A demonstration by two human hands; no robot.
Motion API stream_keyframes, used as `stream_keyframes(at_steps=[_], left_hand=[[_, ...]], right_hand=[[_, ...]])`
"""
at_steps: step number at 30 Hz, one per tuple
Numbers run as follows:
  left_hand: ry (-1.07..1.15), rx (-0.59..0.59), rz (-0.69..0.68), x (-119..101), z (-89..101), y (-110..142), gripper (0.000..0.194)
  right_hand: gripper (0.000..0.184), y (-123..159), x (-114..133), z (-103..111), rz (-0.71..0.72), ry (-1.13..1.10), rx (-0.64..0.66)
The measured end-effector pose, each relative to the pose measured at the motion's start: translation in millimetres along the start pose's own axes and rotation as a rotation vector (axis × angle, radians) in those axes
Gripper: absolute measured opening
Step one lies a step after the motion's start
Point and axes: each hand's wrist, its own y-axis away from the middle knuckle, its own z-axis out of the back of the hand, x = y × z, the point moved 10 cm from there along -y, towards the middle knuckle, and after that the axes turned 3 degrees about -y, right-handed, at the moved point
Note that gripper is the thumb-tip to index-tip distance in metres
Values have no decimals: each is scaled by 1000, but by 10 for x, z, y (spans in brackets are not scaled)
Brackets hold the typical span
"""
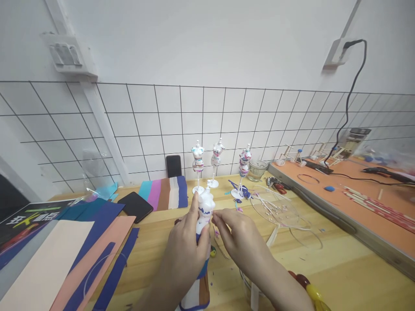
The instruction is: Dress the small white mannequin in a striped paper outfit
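Observation:
A small white mannequin torso (206, 202) is upright in front of me, with purple and pink bits around its waist. My left hand (184, 242) is wrapped round it from the left, the index finger along its side and the thumb in front. My right hand (240, 231) touches the torso's right side at the waist, thumb and fingertips pinched together; whatever is between them is too small to make out. Below the hands lies a striped strip (197, 293) in white, brown and blue. Three similar mannequins on stands (197, 160) are behind, decorated with coloured pieces.
Coloured sheets (48, 268) lie at the left beside a black phone (135, 206). A striped sheet (164, 193) lies near the wall, with another phone (173, 166) leaning there. Loops of clear cord (279, 207), a glass (257, 170) and an orange board (366, 198) are at the right.

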Motion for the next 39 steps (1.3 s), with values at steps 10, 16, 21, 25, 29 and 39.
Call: stream_keyframes(at_steps=[10, 16, 21, 25, 29, 39], left_hand=[[-68, -64, -139, -105, 20, 15, 66], [-36, -68, -171, -143, -6, 45, 68], [126, 39, -67, -41, -47, 15, 64], [318, 142, 53, 84, -52, -12, 66], [438, 166, 132, 152, -8, -38, 67], [517, 143, 122, 77, 7, -45, 70]], right_hand=[[25, -11, -72, 16, -77, -67, -5], [23, -1, -86, 74, -103, 75, -43], [20, -16, -156, 69, -130, -50, -22], [22, -47, -160, 46, -107, -268, 49], [20, -62, -93, 45, -42, -369, 128], [24, -57, -54, 46, -46, -297, 119]])
